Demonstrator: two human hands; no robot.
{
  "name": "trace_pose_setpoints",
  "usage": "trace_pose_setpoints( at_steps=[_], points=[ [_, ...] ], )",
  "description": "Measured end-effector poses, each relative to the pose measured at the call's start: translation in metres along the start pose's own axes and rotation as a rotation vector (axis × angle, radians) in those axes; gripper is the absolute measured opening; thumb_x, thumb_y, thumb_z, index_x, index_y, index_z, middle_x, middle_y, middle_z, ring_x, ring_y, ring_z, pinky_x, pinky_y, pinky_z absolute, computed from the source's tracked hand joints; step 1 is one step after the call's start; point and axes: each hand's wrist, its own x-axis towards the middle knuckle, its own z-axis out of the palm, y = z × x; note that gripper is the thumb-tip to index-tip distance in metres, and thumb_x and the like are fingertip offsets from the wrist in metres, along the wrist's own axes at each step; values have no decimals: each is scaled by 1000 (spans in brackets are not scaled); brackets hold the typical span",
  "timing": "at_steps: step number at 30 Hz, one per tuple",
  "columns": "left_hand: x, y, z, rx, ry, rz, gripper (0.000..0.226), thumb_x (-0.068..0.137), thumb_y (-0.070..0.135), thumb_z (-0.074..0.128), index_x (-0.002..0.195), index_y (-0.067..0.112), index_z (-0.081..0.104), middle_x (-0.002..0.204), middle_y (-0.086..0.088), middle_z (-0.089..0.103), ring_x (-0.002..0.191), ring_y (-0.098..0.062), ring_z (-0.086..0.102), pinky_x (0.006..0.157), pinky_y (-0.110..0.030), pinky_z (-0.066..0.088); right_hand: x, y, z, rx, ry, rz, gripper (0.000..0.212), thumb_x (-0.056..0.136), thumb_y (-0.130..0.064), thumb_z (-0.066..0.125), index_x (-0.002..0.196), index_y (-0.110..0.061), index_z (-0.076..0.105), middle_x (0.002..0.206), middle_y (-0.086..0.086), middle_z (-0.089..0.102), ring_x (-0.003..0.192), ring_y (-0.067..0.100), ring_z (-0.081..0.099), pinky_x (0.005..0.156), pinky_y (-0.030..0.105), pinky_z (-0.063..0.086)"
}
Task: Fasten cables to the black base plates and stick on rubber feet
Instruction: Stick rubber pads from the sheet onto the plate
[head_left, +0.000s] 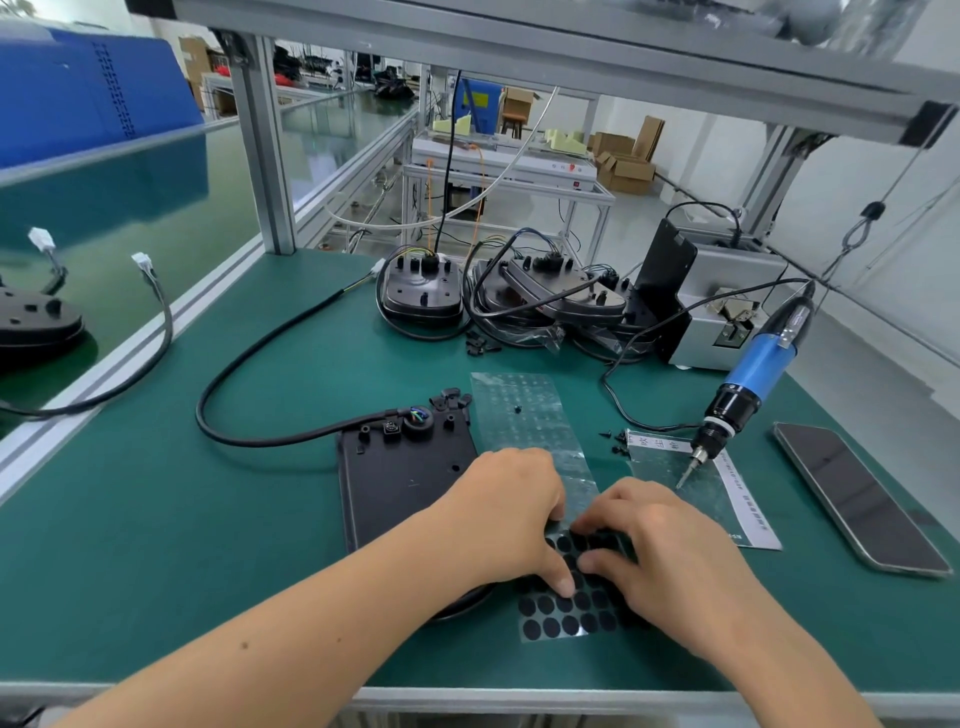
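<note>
While both hands work the sheet: left hand (506, 512) presses it flat, fingers straight; right hand (657, 545) picks at a foot, fingers curled.
Rubber-feet sheet (563, 608): on the surface, overlapping the base plate (402, 486).
Risk: foot tears, folds.
Cause: sheet lifting.
</note>
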Motion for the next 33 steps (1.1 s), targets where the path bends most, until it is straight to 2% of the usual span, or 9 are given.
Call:
trace_pose_setpoints(
  at_steps=[10, 13, 15, 17, 19, 21, 24, 27, 33],
  points=[
    [-1, 0, -1, -7, -17, -8, 64, 63, 54, 81, 113, 17, 67, 96, 5, 47, 96, -20, 52, 74, -28, 39, 3, -3, -7, 33, 4, 0, 2, 90, -40, 62, 92, -39, 61, 95, -21, 50, 101, -1, 46, 82, 20, 42],
    [-1, 1, -1, 16, -34, -12, 62, 64, 54, 80, 110, 15, 68, 99, 1, 53, 96, -22, 54, 76, -31, 45, 4, -5, -10, 36, -10, 11, 13, 91, -33, 62, 81, -39, 54, 92, -19, 53, 93, 0, 50, 80, 23, 44],
    [-2, 0, -3, 17, -51, -5, 61, 66, 53, 79, 110, 12, 68, 104, -4, 60, 98, -24, 58, 82, -35, 50, 6, -6, -15, 195, 41, 43, 20, 88, -25, 68, 75, -35, 57, 87, -16, 59, 84, 1, 56, 77, 22, 46],
    [-5, -7, -13, -100, -38, 24, 59, 75, 48, 76, 124, 16, 63, 114, -2, 64, 105, -18, 59, 91, -30, 49, 8, -7, -19, 457, 125, 88, 21, 84, -14, 72, 71, -29, 65, 76, -10, 65, 73, 2, 59, 69, 15, 46],
    [-10, -22, -32, -333, 79, 48, 49, 84, 35, 70, 130, 23, 59, 121, 7, 65, 107, -1, 59, 96, -17, 43, 14, -14, -24, 741, 108, 145, 19, 84, -10, 71, 68, -21, 70, 66, -7, 65, 60, 5, 56, 61, 15, 45],
    [-17, -44, -50, -514, 365, 4, 33, 88, 22, 67, 120, 26, 67, 114, 12, 69, 99, 9, 60, 92, -6, 41, 23, -27, -24, 983, 1, 233, 17, 85, -15, 72, 68, -21, 72, 61, -7, 59, 56, 8, 52, 58, 19, 44],
    [-27, -81, -57, -689, 705, -220, 21, 88, 19, 65, 95, 37, 73, 93, 12, 75, 92, -5, 68, 89, -20, 51, 44, -51, -12, 1128, -97, 397, 19, 82, -19, 75, 63, -22, 73, 53, -14, 53, 52, 2, 49, 57, 22, 47],
    [-32, -104, -46, -771, 748, -352, 26, 89, 16, 63, 84, 40, 70, 87, 13, 73, 89, -8, 68, 92, -27, 51, 63, -71, -3, 1137, -109, 470, 19, 79, -19, 77, 61, -20, 73, 53, -12, 50, 53, 5, 48, 52, 20, 47],
    [-29, -114, -23, -652, 713, -421, 15, 89, 21, 64, 91, 31, 75, 76, 25, 67, 71, 8, 60, 70, -11, 43, 80, -84, 6, 954, -97, 499, 11, 79, -23, 77, 69, -18, 73, 55, -7, 49, 52, 10, 46, 50, 21, 44]
  ],
)
